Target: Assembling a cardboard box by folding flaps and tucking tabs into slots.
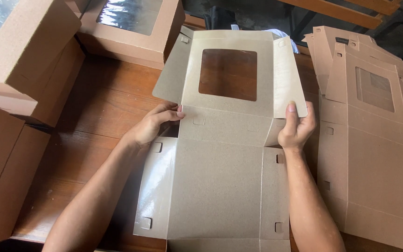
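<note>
left hand (pixel 152 126) grip pinches the left fold of the flat windowed box blank (pixel 220 186) | right hand (pixel 297 128) grip clamps its right side flap, thumb on top | blank lies between both on wooden worktop (pixel 103 107) | stack of flat blanks (pixel 374 140) right of grip | assembled window boxes (pixel 24 56) left and behind

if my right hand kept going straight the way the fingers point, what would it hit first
Probably the right side flap of the flat windowed box blank, which the right hand already pinches; beyond it lies bare wooden table, though depth is unclear.
</note>
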